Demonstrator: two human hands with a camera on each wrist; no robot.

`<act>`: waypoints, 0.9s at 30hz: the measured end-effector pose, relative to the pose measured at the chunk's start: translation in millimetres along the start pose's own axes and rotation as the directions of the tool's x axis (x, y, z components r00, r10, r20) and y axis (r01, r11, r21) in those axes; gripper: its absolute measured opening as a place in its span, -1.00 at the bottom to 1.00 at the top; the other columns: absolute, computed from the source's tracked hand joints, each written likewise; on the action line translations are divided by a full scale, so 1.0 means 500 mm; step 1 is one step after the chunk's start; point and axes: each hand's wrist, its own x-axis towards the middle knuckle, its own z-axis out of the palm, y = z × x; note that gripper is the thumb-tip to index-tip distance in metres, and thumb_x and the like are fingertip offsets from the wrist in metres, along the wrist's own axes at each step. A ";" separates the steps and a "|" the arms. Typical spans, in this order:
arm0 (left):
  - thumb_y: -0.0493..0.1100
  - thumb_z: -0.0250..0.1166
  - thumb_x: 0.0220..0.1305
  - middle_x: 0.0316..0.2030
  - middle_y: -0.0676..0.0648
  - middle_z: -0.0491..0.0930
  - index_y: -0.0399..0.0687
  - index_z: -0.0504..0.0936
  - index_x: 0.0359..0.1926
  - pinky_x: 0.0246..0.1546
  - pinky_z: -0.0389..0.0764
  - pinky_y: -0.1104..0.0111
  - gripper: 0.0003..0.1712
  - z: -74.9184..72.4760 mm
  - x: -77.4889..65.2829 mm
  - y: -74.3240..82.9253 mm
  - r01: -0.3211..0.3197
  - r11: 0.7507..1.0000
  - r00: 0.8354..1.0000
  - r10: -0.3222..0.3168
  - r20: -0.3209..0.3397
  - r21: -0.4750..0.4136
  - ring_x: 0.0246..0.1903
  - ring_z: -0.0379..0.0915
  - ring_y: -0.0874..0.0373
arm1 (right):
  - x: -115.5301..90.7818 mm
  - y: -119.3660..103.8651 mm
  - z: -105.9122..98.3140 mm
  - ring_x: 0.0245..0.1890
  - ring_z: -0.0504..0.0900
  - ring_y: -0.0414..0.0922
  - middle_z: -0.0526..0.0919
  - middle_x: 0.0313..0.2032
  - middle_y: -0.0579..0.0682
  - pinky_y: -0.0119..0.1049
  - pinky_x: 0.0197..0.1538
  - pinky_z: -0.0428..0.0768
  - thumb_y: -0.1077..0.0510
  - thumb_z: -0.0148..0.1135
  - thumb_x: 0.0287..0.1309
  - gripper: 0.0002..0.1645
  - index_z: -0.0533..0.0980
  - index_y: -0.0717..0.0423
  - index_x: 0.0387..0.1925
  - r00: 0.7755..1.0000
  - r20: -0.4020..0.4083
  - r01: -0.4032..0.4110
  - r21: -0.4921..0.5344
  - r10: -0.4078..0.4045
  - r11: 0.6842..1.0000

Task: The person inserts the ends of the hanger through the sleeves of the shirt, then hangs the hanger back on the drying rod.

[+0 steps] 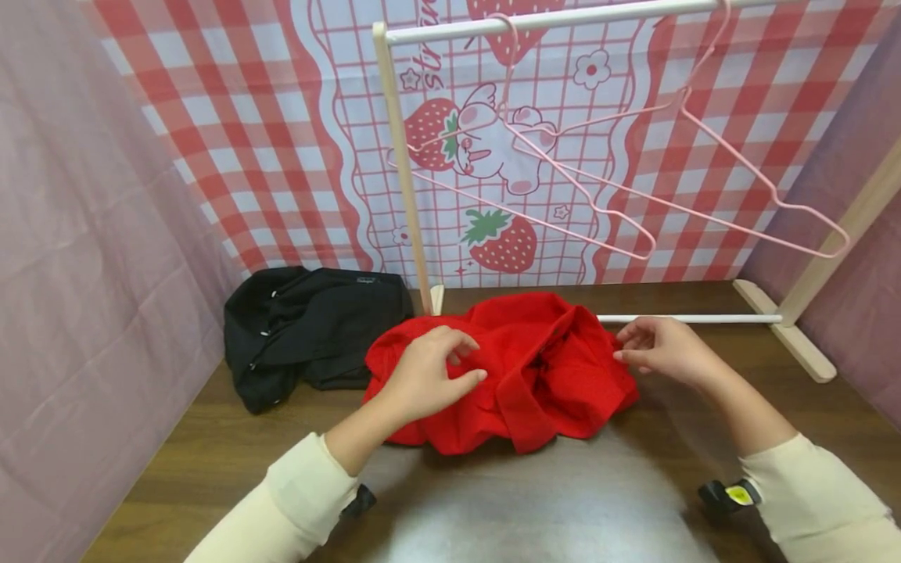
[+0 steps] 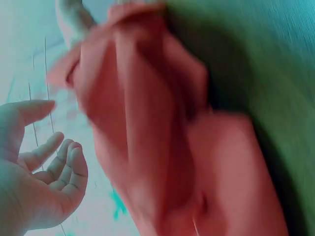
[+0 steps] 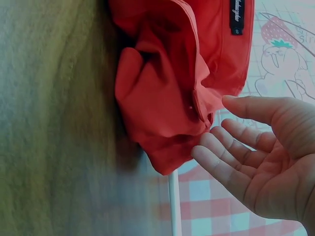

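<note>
Bright red garment [image 1: 521,367], seriously crumpled, just kinda slumped in a loose heap on the worktop [image 1: 162,485], folds everywhere, with a little black label [image 3: 236,17] showing.

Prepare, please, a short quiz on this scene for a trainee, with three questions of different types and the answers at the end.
1. Count: In the head view, how many pink hangers hang from the white rail?

2. Multiple choice: The left hand is:
a) gripping a hanger
b) holding nothing
c) gripping the white rail

3. True or false: In the head view, the black fabric item lies to the left of the red cloth.

Key:
1. Two.
2. b
3. True.
</note>
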 end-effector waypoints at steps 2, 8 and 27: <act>-0.02 0.45 0.11 -0.21 0.04 0.57 -0.08 0.59 -0.07 -0.26 0.56 0.41 -0.59 0.015 -0.002 0.023 0.024 0.999 0.999 -0.022 0.047 -0.032 -0.28 0.49 0.24 | 0.000 -0.001 0.004 -0.39 0.64 0.00 0.67 -0.34 0.08 -0.17 -0.37 0.69 0.21 0.39 0.10 -0.60 0.51 0.41 -0.11 1.000 0.003 0.000 0.006 0.000 1.000; 0.09 0.43 0.10 -0.25 0.10 0.55 -0.01 0.56 -0.11 -0.30 0.53 0.48 -0.58 0.053 0.000 0.057 0.095 0.994 0.991 -0.091 0.099 -0.044 -0.32 0.46 0.30 | 0.006 -0.004 0.020 -0.50 0.61 -0.07 0.64 -0.42 0.07 -0.17 -0.47 0.66 0.30 0.35 0.08 -0.68 0.49 0.44 -0.16 1.000 0.014 0.015 0.039 -0.016 0.999; -0.20 0.39 0.16 -0.41 0.04 0.58 -0.15 0.61 -0.20 -0.32 0.54 0.38 -0.80 0.007 0.013 0.037 0.146 0.981 0.989 -0.149 -0.013 -0.127 -0.43 0.48 0.20 | 0.005 -0.023 0.023 -0.43 0.61 -0.09 0.64 -0.39 0.05 -0.16 -0.42 0.67 0.28 0.42 0.03 -0.61 0.50 0.43 -0.15 0.996 0.089 0.004 0.077 -0.011 0.997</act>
